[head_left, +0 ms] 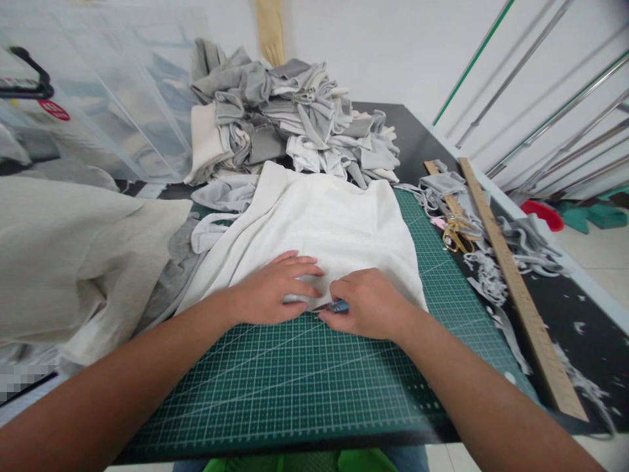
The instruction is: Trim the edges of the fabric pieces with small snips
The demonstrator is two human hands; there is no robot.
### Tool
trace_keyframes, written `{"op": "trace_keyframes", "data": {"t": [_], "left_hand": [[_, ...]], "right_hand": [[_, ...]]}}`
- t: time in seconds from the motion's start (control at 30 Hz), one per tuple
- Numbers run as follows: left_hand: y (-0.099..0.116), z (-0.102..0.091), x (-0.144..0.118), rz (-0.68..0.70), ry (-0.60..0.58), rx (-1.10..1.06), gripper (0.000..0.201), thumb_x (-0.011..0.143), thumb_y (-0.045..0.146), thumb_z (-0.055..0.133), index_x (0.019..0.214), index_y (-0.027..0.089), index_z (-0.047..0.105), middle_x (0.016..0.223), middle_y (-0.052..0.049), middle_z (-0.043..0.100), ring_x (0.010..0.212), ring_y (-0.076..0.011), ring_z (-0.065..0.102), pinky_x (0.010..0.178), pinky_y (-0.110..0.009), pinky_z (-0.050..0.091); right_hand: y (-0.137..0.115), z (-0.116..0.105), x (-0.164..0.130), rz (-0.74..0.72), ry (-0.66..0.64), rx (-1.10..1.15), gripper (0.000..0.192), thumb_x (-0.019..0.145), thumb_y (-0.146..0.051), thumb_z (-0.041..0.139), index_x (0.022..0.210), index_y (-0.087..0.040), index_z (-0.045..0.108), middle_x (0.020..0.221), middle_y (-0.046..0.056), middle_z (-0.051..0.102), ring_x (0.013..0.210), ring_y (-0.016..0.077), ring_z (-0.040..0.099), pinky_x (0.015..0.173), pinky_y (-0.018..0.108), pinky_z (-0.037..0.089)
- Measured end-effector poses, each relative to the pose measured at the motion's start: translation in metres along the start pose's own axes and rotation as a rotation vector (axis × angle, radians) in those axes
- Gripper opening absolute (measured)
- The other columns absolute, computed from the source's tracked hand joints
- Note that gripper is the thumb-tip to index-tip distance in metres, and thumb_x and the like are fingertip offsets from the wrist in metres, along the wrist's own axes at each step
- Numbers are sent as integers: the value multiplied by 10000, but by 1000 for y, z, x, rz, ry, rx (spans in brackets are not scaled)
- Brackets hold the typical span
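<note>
At the far left side of the bench (580, 314) lay a big beige cloth (63, 262), bunched up and hanging over the left edge. Behind it stood clear plastic bags (108, 111). Near the back edge sat a tall pile of grey and white cloth pieces (295, 115).

In the middle lay a green cutting mat (304, 387) with white grid lines. A white cloth (319, 229) was spread flat on the mat, with its near edge close to the person.

The left hand (272, 288) lay flat on the near edge of the white cloth. Its fingers (299, 265) were spread out a little and pressed the cloth down. The right hand (371, 303) sat just beside it, touching the same edge. Its fingers were curled tight around a small blue tool (338, 306). Only the tip showed, so I could not tell just what tool it was.

The white cloth looked thin, light and very soft. It would likely slide and wrinkle on the smooth mat. A flat palm right next to the edge looked like the best way to hold it steady.

Toward the right edge of the bench lay gold scissors (457, 235) and a long wooden ruler (521, 288), among grey cloth scraps (491, 275).
</note>
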State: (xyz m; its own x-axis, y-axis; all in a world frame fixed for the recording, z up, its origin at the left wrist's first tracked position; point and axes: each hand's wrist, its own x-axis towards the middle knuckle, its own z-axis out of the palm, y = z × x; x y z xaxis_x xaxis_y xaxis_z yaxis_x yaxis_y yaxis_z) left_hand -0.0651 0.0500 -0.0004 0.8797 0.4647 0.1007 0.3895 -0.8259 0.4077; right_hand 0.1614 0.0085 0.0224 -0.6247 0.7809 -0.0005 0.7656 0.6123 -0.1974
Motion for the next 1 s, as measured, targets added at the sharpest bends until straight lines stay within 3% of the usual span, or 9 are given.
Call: {"op": "trace_keyframes", "data": {"t": [1.0], "left_hand": [[1,1,0,5,20,-1,249,831,255,608,1069,324,630,1362,19,482,1309,-234,384,1129,-501,172]], "right_hand": [[0,1,1,12,-6,-13,312,825,-492,522,795,-207,646,736,20,709,700,181,636,623,294,332]]}}
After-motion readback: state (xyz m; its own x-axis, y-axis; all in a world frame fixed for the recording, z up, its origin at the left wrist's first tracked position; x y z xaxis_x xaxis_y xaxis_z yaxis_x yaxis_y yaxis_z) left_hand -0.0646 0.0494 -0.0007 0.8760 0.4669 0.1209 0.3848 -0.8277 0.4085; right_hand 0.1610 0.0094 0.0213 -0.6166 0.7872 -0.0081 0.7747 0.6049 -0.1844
